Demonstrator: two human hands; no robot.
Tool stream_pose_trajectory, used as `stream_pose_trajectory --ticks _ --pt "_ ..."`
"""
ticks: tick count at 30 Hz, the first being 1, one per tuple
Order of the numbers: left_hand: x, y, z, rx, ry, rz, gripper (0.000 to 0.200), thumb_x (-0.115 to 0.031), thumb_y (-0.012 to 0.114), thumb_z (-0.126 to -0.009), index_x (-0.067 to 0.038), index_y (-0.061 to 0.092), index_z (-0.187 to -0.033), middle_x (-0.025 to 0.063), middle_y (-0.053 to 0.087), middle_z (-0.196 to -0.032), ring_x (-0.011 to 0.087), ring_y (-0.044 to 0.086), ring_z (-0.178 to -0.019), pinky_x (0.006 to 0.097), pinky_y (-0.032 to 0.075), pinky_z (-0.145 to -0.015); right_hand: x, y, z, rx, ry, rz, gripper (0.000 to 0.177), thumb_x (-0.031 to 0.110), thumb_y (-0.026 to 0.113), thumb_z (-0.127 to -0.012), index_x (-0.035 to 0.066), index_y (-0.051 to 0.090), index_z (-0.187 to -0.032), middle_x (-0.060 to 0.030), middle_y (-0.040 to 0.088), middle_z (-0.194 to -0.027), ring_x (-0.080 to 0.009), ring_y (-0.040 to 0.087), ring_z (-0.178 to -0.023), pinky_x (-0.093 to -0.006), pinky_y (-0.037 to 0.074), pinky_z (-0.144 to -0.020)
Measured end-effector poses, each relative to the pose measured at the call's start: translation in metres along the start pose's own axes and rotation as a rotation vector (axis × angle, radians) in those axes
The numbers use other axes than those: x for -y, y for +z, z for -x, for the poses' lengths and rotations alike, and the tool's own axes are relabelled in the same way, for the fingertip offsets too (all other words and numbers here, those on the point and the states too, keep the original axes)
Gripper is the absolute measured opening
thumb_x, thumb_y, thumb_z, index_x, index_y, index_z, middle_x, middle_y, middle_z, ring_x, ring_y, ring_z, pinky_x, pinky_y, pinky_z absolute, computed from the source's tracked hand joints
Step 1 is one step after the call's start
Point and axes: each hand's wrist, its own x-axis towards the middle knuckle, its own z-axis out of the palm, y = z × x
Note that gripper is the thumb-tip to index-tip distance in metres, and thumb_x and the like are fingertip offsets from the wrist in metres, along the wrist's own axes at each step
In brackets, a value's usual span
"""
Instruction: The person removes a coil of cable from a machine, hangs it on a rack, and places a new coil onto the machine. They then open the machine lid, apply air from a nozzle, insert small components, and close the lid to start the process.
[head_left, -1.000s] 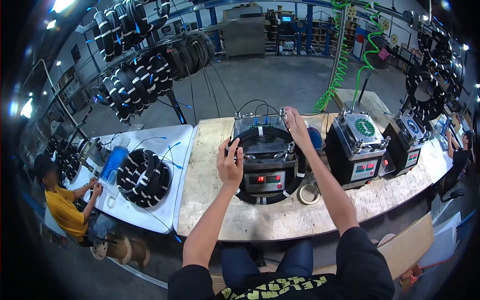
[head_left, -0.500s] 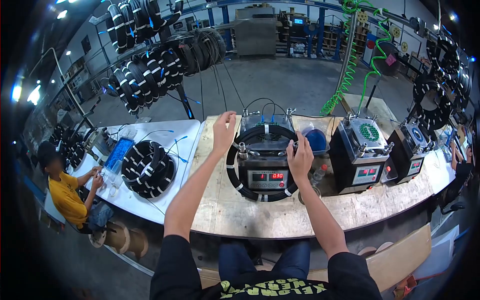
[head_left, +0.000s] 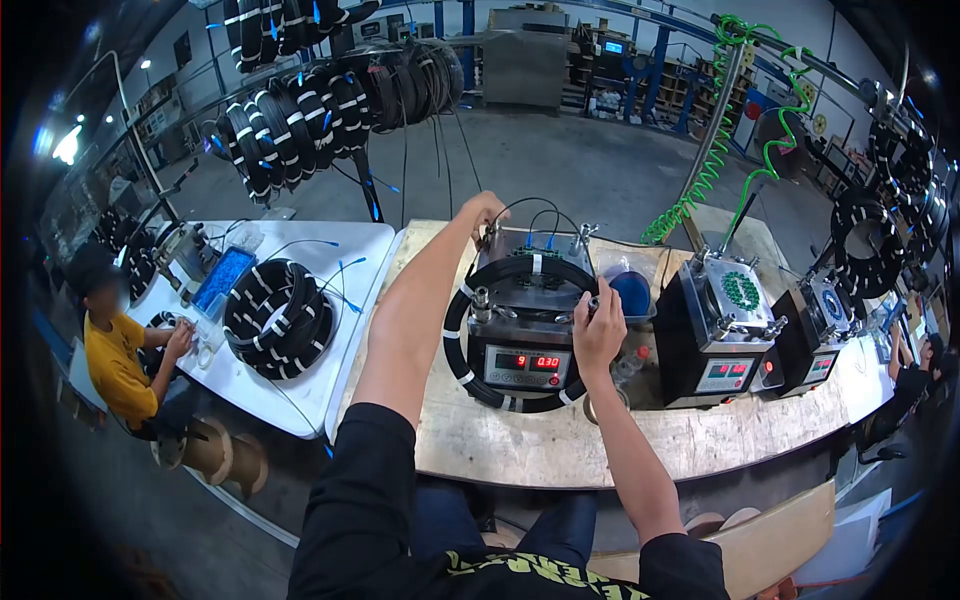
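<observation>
A black cable coil (head_left: 456, 350) with white ties hangs around the front of a polishing machine (head_left: 499, 362), framing its red digital display (head_left: 528, 362). My left hand (head_left: 484, 209) reaches to the machine's back left corner, its fingers curled round a metal clamp knob there that is mostly hidden. My right hand (head_left: 601, 328) is closed on the front right clamp knob (head_left: 594, 303), beside the coil. The front left clamp knob (head_left: 481, 299) stands untouched. Blue connectors (head_left: 540, 241) with thin cables sit at the plate's far edge.
Two similar machines (head_left: 685, 335) (head_left: 808, 318) stand to the right. Near my right hand are a blue round container (head_left: 631, 292) and a clear bottle (head_left: 629, 366). Left, a white table (head_left: 300, 400) bears stacked coils (head_left: 280, 320); a co-worker (head_left: 125, 350) sits there. Coils (head_left: 290, 135) hang overhead.
My left hand has moved from raised beside the machine to its back left clamp knob. My right hand stays at the front right knob. The display's left number went from 1 to 9.
</observation>
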Motion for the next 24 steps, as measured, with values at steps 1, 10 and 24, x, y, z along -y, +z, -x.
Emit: stream_pose_trajectory --ticks 1,10,24 --pt "0.010 -0.006 0.000 -0.047 0.029 0.086 0.044 -0.017 0.071 -0.089 0.003 0.060 -0.127 0.0222 0.057 -0.128 0.0376 0.061 -0.112 0.0702 0.059 -0.071 0.000 0.000 0.001 0.001 0.002 0.001 0.034 0.020 0.056 -0.099 -0.002 0.061 -0.126 -0.0221 0.065 -0.108 -0.0422 0.064 -0.098 -0.0472 0.051 -0.084" --pt "0.065 0.021 0.030 -0.345 0.251 0.635 0.026 -0.027 0.067 -0.100 -0.007 0.071 -0.116 -0.0021 0.065 -0.091 0.0138 0.061 -0.082 0.0322 0.048 -0.073 -0.001 0.001 0.002 0.003 -0.001 0.038 0.034 0.018 0.059 -0.097 0.001 0.061 -0.126 -0.0192 0.067 -0.110 -0.0388 0.065 -0.101 -0.0453 0.051 -0.087" --pt "0.100 0.042 -0.036 -0.435 0.484 1.087 0.048 -0.049 0.065 -0.099 -0.001 0.062 -0.101 0.0046 0.064 -0.077 0.0158 0.062 -0.066 0.0363 0.049 -0.060 0.002 0.003 0.003 -0.026 -0.002 0.032 0.033 0.016 0.058 -0.097 -0.001 0.061 -0.125 -0.0201 0.067 -0.110 -0.0388 0.064 -0.101 -0.0453 0.050 -0.087"
